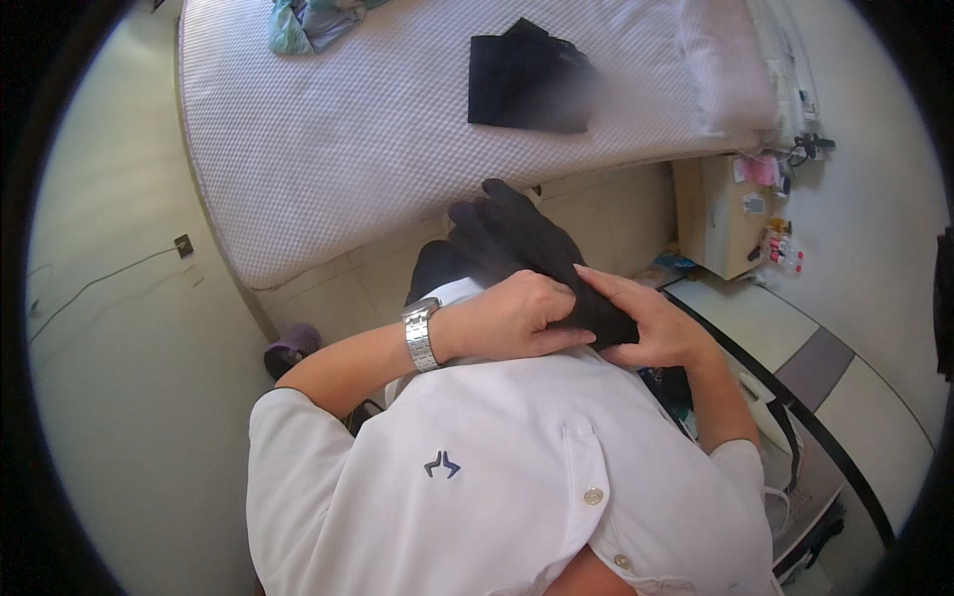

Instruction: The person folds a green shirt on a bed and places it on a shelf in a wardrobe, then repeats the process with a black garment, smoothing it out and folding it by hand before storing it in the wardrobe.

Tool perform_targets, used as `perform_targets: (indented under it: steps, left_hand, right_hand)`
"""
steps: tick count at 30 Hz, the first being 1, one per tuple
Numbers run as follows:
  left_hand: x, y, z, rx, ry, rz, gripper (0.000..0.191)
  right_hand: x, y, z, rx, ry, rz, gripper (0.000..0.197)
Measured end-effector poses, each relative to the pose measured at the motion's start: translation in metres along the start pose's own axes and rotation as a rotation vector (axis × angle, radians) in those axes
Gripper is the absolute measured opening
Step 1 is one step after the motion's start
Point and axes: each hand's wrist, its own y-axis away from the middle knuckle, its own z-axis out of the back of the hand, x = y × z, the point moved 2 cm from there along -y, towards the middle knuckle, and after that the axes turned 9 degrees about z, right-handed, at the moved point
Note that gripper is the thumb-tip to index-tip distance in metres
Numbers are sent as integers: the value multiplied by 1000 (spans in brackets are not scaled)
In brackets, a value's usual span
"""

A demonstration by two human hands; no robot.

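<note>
Both hands hold a bunched black cloth garment (533,231) close against the front of my white shirt. My left hand (507,316), with a silver metal watch on its wrist, has its fingers curled into the fabric. At the garment's other end, my right hand (659,316) grips it between thumb and fingers. The cloth's far folds hang out towards the mattress edge; its exact kind cannot be told. On the white quilted mattress (335,149) lies a flat, folded black cloth (522,82), partly blurred.
A crumpled teal and grey cloth (313,26) lies at the bed's far left. A light wooden cabinet (727,216) stands right of the bed, with bottles beside it. A purple and black object (292,350) is on the floor at left, near a wall outlet (183,246) with a cord.
</note>
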Motion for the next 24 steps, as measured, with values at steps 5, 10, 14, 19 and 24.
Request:
perform_targets:
  steps: [5,10,14,19,24]
  left_hand:
    - [1,0,5,-85,120,115,30]
    - [-8,5,26,-190,-210,94,30]
    - [-11,4,34,-568,-165,6,56]
    - [61,2,34,-106,-191,246,51]
    - [105,-3,37,-662,-108,410,39]
  right_hand:
    - [-11,-12,-20,-150,-30,2,75]
    - [-29,-16,-30,-99,105,26,50]
    - [-16,-19,-13,66,158,-109,42]
    - [-18,-20,4,-5,162,-126,31]
    - [-61,-22,60,-252,-308,-593,46]
